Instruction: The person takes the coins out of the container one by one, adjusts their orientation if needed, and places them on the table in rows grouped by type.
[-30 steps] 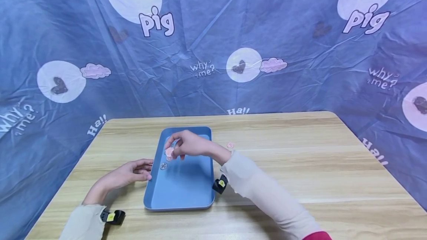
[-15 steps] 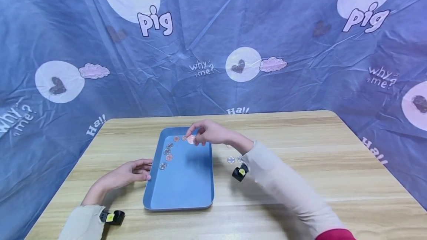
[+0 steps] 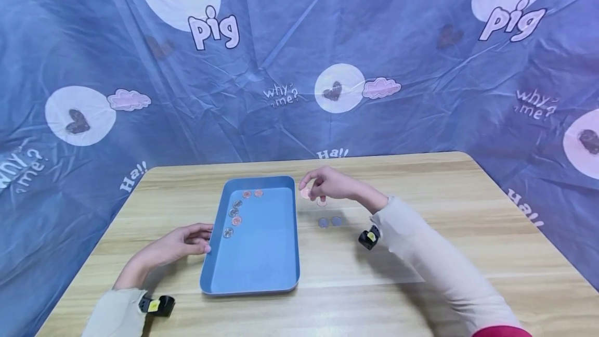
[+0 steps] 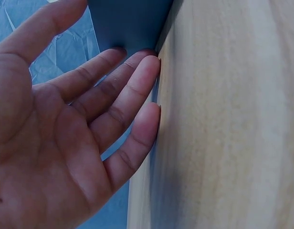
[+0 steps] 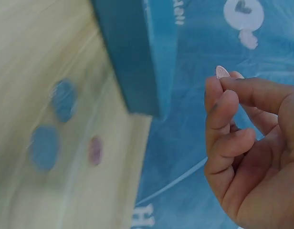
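Observation:
A blue tray (image 3: pixel 252 269) lies on the table with several copper and silver coins along its left and far sides, among them a copper coin (image 3: pixel 237 220) and a silver coin (image 3: pixel 228 232). My left hand (image 3: pixel 184 243) rests against the tray's left side; in the left wrist view its fingers (image 4: pixel 137 90) are loosely bent, some tips touching the tray wall. Just off the tray's far right corner, my right hand (image 3: pixel 329 183) pinches a copper-pink coin (image 5: pixel 222 72) between thumb and fingertips, above the table. Under that hand a second copper coin (image 3: pixel 322 202) lies on the wood.
Two silver-looking coins (image 3: pixel 329 221) lie side by side on the wooden table (image 3: pixel 421 254), right of the tray. Behind the table's far edge hangs a blue printed cloth (image 3: pixel 281 134). Each wrist wears a small black camera (image 3: pixel 369 237).
My right hand has moved from above the tray's left part, over its far side, to the right beyond the rim, still pinching the coin. The left hand has stayed at the tray.

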A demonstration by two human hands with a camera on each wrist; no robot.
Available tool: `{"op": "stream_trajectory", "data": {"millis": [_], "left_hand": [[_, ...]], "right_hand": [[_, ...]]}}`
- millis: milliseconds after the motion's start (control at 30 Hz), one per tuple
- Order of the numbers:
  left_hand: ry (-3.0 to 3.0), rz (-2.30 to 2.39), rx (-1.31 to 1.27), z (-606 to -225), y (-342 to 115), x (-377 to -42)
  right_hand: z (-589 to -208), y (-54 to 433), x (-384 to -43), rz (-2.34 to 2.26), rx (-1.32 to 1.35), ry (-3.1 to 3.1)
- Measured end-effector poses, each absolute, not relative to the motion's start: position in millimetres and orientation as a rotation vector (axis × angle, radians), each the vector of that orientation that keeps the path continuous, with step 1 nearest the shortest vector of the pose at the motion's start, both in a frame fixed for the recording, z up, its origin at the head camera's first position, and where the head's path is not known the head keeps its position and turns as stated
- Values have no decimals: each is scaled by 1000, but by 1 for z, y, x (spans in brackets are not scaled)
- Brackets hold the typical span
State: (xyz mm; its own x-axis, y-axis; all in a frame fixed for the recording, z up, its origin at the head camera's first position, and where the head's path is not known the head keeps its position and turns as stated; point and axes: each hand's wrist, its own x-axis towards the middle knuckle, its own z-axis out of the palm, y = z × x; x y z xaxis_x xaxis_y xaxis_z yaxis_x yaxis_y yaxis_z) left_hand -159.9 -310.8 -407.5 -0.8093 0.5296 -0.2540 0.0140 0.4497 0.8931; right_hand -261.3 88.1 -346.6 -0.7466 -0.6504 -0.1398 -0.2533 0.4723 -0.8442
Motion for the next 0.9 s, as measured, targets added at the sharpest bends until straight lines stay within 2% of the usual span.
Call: {"op": "stream_trajectory", "data": {"millis": [900], "left_hand": [[2222,1318,410,-406,-310,-160]], "right_hand": [[-400,147,-275,-1210,-481,2297]]}}
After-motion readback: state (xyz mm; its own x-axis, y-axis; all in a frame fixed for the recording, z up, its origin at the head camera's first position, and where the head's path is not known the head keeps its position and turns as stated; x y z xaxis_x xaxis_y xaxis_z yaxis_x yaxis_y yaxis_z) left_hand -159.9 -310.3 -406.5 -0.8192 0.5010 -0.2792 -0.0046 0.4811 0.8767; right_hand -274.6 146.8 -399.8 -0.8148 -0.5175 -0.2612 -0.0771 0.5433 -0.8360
